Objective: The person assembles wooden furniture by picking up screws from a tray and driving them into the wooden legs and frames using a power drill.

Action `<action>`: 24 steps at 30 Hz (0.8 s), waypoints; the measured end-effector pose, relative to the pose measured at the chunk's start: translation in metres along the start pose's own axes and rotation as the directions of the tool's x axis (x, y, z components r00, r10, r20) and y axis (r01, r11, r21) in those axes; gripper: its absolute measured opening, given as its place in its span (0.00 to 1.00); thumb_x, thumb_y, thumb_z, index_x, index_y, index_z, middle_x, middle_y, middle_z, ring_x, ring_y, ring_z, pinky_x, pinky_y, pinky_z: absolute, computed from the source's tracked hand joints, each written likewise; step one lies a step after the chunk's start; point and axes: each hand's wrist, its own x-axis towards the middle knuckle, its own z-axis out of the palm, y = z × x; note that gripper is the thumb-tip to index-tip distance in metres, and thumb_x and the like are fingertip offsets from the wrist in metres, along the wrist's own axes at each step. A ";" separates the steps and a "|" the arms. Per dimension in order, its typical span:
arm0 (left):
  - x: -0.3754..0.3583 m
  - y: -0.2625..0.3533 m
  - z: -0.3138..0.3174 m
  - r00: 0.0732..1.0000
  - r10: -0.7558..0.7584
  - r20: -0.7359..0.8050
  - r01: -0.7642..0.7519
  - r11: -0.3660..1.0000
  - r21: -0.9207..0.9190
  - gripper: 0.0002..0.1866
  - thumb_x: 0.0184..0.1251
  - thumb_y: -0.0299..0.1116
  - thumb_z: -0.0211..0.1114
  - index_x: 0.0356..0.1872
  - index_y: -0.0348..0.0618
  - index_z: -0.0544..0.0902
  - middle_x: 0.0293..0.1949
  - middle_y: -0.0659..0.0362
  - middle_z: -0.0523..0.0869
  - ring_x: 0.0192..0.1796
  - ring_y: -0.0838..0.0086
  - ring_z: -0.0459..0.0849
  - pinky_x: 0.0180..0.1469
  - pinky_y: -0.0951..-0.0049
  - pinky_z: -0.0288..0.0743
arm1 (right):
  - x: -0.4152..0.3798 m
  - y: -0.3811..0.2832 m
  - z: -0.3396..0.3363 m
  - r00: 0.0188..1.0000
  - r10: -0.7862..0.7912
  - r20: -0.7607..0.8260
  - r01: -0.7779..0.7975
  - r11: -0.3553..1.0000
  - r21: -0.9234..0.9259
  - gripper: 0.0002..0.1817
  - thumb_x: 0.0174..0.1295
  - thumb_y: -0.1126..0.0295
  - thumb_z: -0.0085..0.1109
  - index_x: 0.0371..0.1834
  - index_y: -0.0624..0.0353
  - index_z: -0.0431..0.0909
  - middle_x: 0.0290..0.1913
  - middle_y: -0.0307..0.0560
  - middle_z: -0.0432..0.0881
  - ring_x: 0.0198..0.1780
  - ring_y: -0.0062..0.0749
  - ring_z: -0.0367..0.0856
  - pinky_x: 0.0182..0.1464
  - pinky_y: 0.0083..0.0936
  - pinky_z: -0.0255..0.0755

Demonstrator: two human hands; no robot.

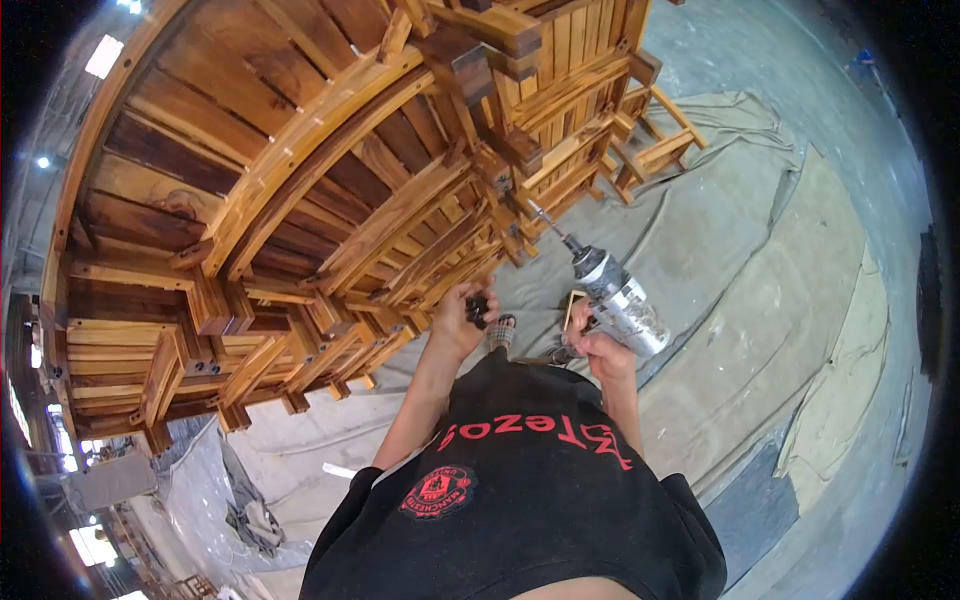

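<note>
My right hand (598, 350) grips a silver power drill (620, 300). Its long bit (545, 220) points up toward a big stack of wooden slatted furniture (300, 200), the tip close to a joint in the stack. My left hand (460, 318) is closed around a small dark object (478, 308), too small to identify, held just below the stack's lower edge. Both hands are in front of my chest, above my black shirt with red lettering (520, 480).
Grey canvas sheets (740, 260) cover the concrete floor to the right and below. A small wooden frame piece (660, 140) stands at the stack's far end. Crumpled dark cloth (255, 520) lies at the lower left.
</note>
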 end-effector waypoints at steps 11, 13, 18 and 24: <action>0.014 0.003 0.016 0.973 -0.103 0.205 0.183 0.887 -0.423 0.10 0.76 0.32 0.46 0.42 0.32 0.67 0.34 0.58 0.71 0.31 0.73 0.69 0.29 0.77 0.66 | -0.014 0.003 -0.004 1.000 0.008 0.013 -0.007 0.999 -0.038 0.23 0.36 0.81 0.55 0.42 0.63 0.72 0.35 0.46 0.73 0.22 0.28 0.70 0.30 0.27 0.69; 0.012 -0.005 0.027 0.984 -0.120 0.131 0.164 0.897 -0.411 0.11 0.77 0.32 0.46 0.42 0.32 0.68 0.33 0.58 0.71 0.31 0.73 0.69 0.29 0.77 0.66 | -0.018 0.002 0.001 0.999 0.029 -0.037 -0.030 0.999 -0.017 0.20 0.39 0.81 0.56 0.41 0.64 0.73 0.33 0.43 0.74 0.24 0.24 0.70 0.25 0.21 0.62; 0.022 -0.020 0.013 0.979 -0.102 0.176 0.144 0.957 -0.250 0.11 0.76 0.33 0.46 0.42 0.33 0.71 0.31 0.58 0.71 0.30 0.74 0.69 0.28 0.77 0.65 | -0.025 0.002 -0.005 0.999 -0.010 -0.050 0.008 0.999 -0.038 0.21 0.39 0.81 0.54 0.42 0.64 0.73 0.33 0.43 0.74 0.24 0.22 0.69 0.24 0.20 0.60; 0.009 -0.022 0.043 0.971 0.127 0.204 -0.157 0.978 0.136 0.15 0.77 0.37 0.49 0.49 0.33 0.74 0.31 0.59 0.74 0.29 0.76 0.70 0.27 0.80 0.65 | -0.036 -0.004 -0.012 0.984 0.078 -0.163 -0.092 0.993 -0.077 0.19 0.35 0.81 0.54 0.37 0.65 0.72 0.32 0.44 0.73 0.22 0.26 0.70 0.25 0.23 0.63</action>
